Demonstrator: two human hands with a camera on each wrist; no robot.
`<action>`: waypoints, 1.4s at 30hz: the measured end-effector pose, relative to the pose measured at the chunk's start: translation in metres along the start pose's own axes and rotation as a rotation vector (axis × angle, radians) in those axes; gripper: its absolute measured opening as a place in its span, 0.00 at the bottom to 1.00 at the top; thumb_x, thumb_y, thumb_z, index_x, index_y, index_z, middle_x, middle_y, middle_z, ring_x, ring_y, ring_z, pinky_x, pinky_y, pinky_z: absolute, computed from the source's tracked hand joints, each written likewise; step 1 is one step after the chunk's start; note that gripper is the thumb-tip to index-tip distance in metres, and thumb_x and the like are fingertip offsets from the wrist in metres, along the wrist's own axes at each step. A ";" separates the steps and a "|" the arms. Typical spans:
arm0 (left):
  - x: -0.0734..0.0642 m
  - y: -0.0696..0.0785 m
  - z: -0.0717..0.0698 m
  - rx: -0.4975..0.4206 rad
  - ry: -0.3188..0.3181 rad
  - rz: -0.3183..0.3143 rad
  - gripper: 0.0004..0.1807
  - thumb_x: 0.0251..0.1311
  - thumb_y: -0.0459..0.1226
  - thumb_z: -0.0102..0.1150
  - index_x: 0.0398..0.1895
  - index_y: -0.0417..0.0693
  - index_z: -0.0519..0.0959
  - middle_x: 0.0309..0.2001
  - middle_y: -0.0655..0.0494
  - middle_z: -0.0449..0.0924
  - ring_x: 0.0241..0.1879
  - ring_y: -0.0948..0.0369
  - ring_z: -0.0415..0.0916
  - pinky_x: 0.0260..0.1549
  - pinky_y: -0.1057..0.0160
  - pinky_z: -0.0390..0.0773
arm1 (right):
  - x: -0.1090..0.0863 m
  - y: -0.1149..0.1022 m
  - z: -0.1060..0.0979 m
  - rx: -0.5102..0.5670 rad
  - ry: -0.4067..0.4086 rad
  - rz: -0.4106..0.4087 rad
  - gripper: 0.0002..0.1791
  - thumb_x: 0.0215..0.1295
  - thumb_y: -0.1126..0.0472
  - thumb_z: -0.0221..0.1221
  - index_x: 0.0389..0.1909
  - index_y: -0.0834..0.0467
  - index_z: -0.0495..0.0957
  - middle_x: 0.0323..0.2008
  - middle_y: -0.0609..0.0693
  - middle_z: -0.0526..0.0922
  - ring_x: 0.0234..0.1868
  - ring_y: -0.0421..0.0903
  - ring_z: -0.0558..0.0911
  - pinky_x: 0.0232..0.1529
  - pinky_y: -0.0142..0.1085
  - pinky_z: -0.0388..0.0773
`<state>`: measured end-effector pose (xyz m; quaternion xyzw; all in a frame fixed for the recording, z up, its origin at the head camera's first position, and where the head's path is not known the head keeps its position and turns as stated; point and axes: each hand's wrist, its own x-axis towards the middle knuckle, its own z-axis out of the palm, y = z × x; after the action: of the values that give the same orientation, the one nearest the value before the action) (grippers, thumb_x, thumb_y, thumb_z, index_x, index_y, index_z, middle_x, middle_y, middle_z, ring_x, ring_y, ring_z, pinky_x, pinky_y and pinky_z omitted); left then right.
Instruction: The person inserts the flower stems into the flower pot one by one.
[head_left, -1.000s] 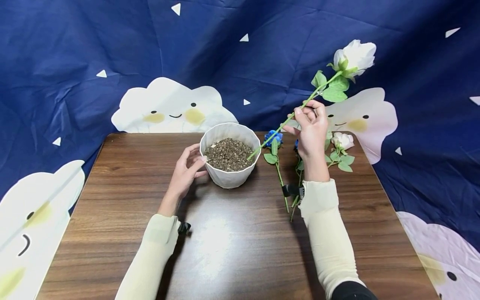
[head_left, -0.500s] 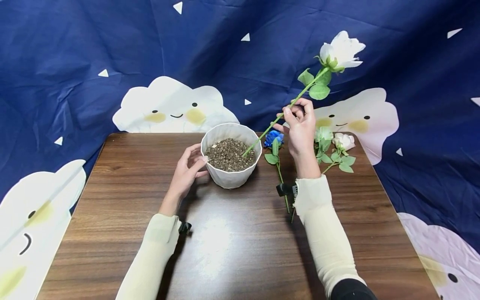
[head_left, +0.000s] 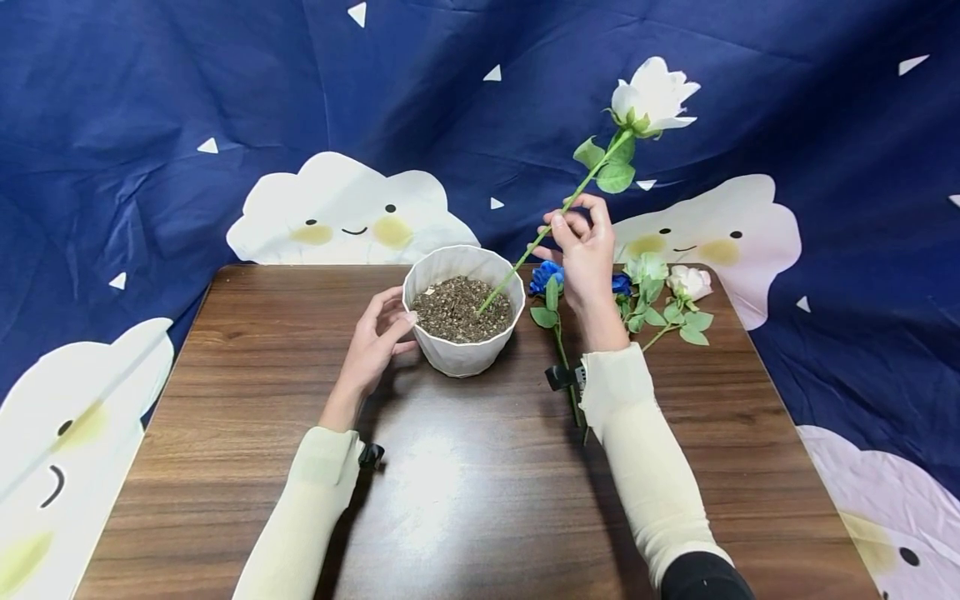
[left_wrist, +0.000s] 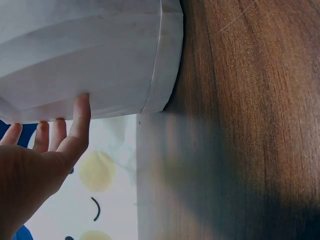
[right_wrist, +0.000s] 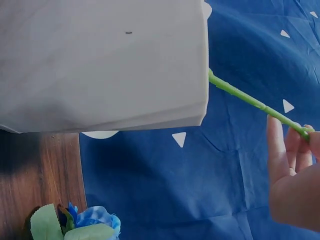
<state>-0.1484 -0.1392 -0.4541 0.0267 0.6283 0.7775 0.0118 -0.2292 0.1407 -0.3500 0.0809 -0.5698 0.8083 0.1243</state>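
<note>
I see the left hand (head_left: 372, 342), fingers spread, touching the pot (head_left: 459, 360) on its left; the right hand (head_left: 590, 254), above right of pot, pinches the white rose (head_left: 617, 173), stem end at soil (head_left: 453, 315) inside pot.

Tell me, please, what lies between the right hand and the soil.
In the head view, the stem of the white rose slopes from the right hand over the pot wall to the soil.

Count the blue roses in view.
2. In the head view, one blue rose is between the white pot and the right hand; the second blue rose shows just right of that hand, partly hidden. More could be hidden behind it.
</note>
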 end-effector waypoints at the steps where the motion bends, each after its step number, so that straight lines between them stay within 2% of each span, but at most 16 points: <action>1: 0.000 0.000 0.000 0.003 0.003 0.000 0.30 0.68 0.32 0.58 0.72 0.42 0.64 0.63 0.39 0.67 0.54 0.54 0.72 0.51 0.29 0.76 | 0.001 0.000 0.001 -0.009 -0.003 0.005 0.10 0.73 0.71 0.55 0.51 0.62 0.69 0.35 0.54 0.82 0.38 0.50 0.81 0.30 0.39 0.88; 7: 0.000 0.001 -0.001 0.005 0.007 -0.002 0.29 0.68 0.32 0.58 0.72 0.42 0.64 0.63 0.38 0.67 0.54 0.54 0.72 0.51 0.29 0.76 | 0.004 0.004 0.008 -0.037 -0.020 0.038 0.13 0.73 0.71 0.56 0.54 0.67 0.68 0.37 0.57 0.82 0.38 0.49 0.82 0.30 0.37 0.88; 15: 0.002 0.001 -0.001 0.004 -0.006 -0.005 0.30 0.68 0.32 0.57 0.72 0.42 0.64 0.63 0.38 0.67 0.55 0.52 0.72 0.49 0.36 0.81 | 0.012 0.009 0.019 -0.069 -0.018 0.070 0.08 0.73 0.72 0.55 0.49 0.62 0.72 0.37 0.55 0.83 0.39 0.50 0.82 0.31 0.36 0.88; 24: 0.001 0.001 -0.001 0.008 -0.006 -0.006 0.29 0.69 0.32 0.57 0.72 0.42 0.64 0.64 0.38 0.67 0.56 0.52 0.72 0.50 0.36 0.81 | 0.017 0.012 0.028 -0.087 -0.038 0.062 0.06 0.74 0.71 0.54 0.48 0.60 0.72 0.37 0.54 0.83 0.40 0.49 0.82 0.32 0.37 0.87; 29: 0.002 0.000 -0.001 0.009 -0.003 -0.003 0.29 0.68 0.32 0.57 0.72 0.42 0.64 0.63 0.38 0.67 0.55 0.52 0.72 0.50 0.34 0.80 | 0.020 0.015 0.032 -0.144 -0.041 0.047 0.05 0.76 0.68 0.54 0.48 0.59 0.72 0.37 0.53 0.83 0.38 0.45 0.82 0.30 0.35 0.86; 36: 0.001 0.001 -0.001 0.014 0.002 -0.005 0.29 0.68 0.31 0.57 0.72 0.42 0.64 0.63 0.37 0.67 0.54 0.54 0.73 0.50 0.34 0.79 | 0.026 0.018 0.037 -0.194 -0.044 0.046 0.05 0.76 0.66 0.53 0.48 0.60 0.75 0.41 0.60 0.83 0.39 0.47 0.82 0.32 0.37 0.86; 42: 0.002 0.001 -0.001 0.017 0.001 -0.007 0.29 0.68 0.31 0.57 0.72 0.42 0.64 0.64 0.38 0.67 0.54 0.55 0.73 0.51 0.34 0.79 | 0.029 0.023 0.041 -0.245 -0.070 0.025 0.07 0.77 0.66 0.52 0.50 0.62 0.75 0.41 0.59 0.84 0.39 0.46 0.82 0.32 0.36 0.86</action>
<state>-0.1503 -0.1405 -0.4539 0.0241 0.6351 0.7719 0.0139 -0.2638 0.0977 -0.3485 0.0862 -0.6690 0.7310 0.1032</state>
